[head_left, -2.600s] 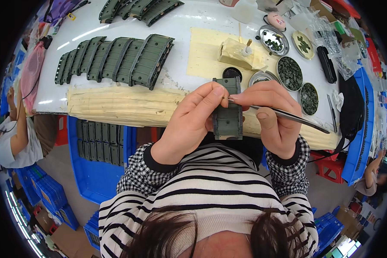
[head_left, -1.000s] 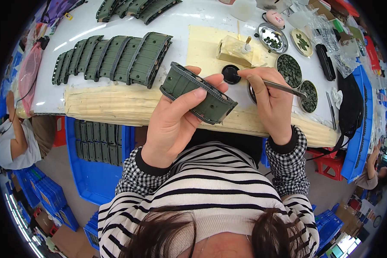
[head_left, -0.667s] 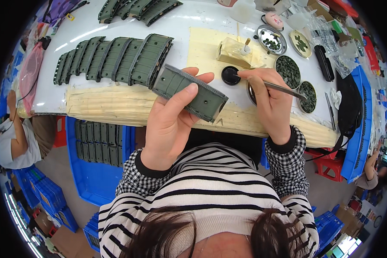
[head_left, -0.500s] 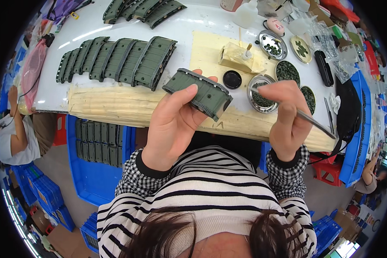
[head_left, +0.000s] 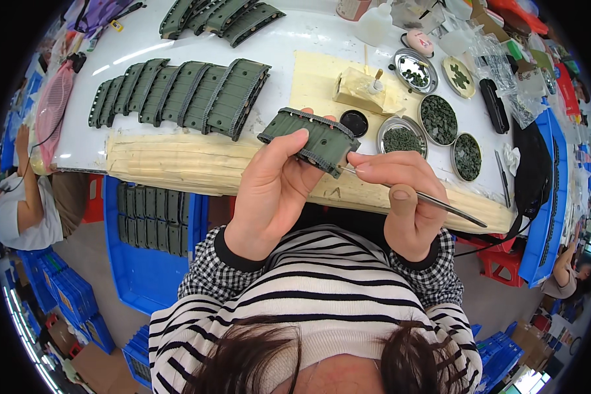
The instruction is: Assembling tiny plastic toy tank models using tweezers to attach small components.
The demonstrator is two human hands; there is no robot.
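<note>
- The left hand [head_left: 266, 190] is partly closed, thumb over the face and fingers behind, on a ridged green panel [head_left: 315, 138]; the panel is tilted in the air at the table's near edge. If the thumb slackens, it could slip toward the lap.
- The right hand [head_left: 410, 197] is curled in a pinch around a slim metal tool [head_left: 456, 212], apparently tweezers. Its tip is at the panel's right end; whether it touches, or grips a small part, is too fine to tell. A slip there could scratch the green surface.
- The tool's long rear end sticks out past the hand to the right; a careless turn of the wrist could knock something with it.
- The round black dish [head_left: 354, 123] stands just behind the panel. A backward swing could tip it or dip the panel's corner in it.
- The silver dish [head_left: 404, 122] is close behind the right hand, with dark green chips [head_left: 438, 119] in a dish beyond. A bumped rim could scatter and mix the small pieces.
- The padded table edge [head_left: 171, 157] looks uneven, so a tiny part dropped there could lodge in its creases.
</note>
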